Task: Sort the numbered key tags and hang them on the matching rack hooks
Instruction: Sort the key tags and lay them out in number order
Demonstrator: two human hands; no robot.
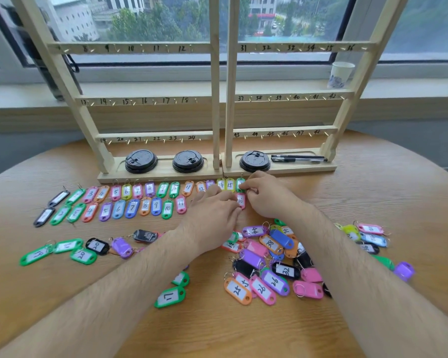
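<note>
Both hands work at the right end of the sorted rows on the table point(373, 189). Right hand point(267, 196): fingers curled, thumb and forefinger tips pinching the lower edge of the green tag point(240, 183), the last one in the upper row point(115, 192). Left hand point(212, 211): palm down, fingers lying over the tags, tips touching or just beside the pink tag 16 point(241, 201). Cannot tell whether it grips anything.

Upper row runs along the rack bases and the lower row point(132, 208) sits just under it, with numbers rising left to right. The loose pile point(269, 242) lies between and right of the forearms, mixed colours, some tags face down. A small group with green 19 point(36, 254) sits at the left, and green 17 point(170, 297) is alone between the arms.

Left rack point(140, 48) and right rack point(287, 96) stand side by side at the far table edge. Their hooks are numbered and carry no tags. Three black lids point(141, 161) and pens point(298, 158) lie in the base trays. A paper cup point(340, 74) stands on the sill.
</note>
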